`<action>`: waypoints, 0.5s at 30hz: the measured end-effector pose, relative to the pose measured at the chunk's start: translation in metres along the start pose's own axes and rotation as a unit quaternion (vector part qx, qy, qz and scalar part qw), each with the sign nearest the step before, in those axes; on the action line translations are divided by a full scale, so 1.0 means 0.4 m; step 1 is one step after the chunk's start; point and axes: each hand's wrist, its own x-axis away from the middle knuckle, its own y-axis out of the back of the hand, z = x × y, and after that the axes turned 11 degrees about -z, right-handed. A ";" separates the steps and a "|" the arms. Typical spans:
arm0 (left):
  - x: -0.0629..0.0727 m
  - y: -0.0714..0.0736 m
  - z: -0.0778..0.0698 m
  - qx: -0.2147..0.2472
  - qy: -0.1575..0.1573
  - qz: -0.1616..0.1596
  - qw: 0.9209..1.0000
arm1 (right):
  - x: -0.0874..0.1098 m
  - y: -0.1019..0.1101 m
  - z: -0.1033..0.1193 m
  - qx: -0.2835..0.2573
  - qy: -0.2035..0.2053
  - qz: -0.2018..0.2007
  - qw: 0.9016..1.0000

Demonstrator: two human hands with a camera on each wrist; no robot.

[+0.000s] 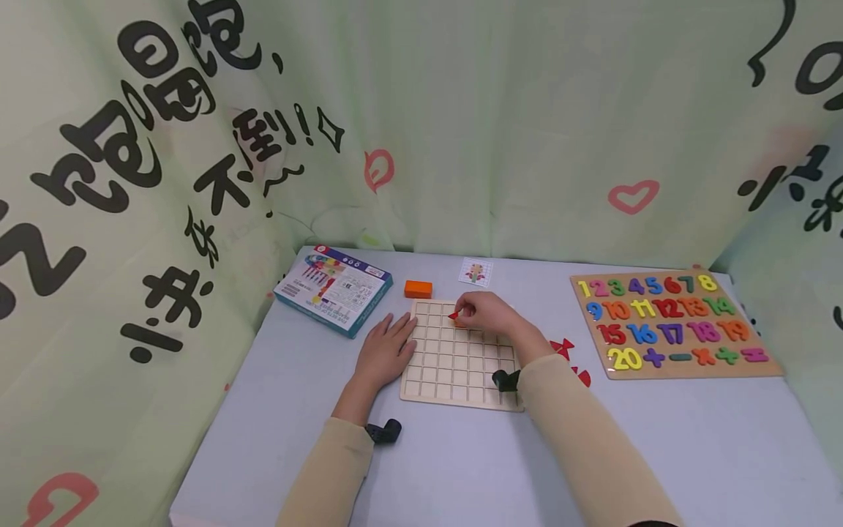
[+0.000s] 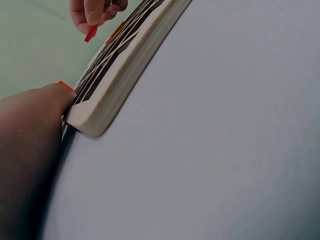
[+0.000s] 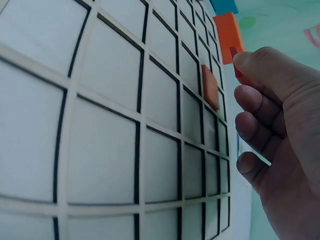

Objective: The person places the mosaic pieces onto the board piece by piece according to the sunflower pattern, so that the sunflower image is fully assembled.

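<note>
A wooden grid board (image 1: 435,366) with square cells lies on the table. My right hand (image 1: 489,312) is above its far part and pinches a small red piece (image 3: 235,61) between thumb and index finger. The other fingers curl in towards the palm. Below that hand, a flat orange piece (image 3: 210,88) sits in one cell near the far edge. My left hand (image 1: 387,345) rests with extended fingers at the board's left edge, the fingertips by the upper left corner.
An orange block (image 1: 418,289) stands just beyond the board, with a small picture card (image 1: 476,271) to its right. A game box (image 1: 334,288) lies at the back left. Red pieces (image 1: 563,348) lie right of the board, partly behind my sleeve. Farther right is a number puzzle (image 1: 678,326).
</note>
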 end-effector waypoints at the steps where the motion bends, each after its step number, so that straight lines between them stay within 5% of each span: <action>1: 0.000 0.000 0.000 0.000 0.000 0.000 1.000 | -0.001 -0.004 0.001 0.000 -0.003 0.001 1.000; 15: -0.002 -0.009 0.001 -0.005 0.003 -0.004 1.000 | -0.013 -0.050 -0.019 0.017 -0.013 -0.005 1.000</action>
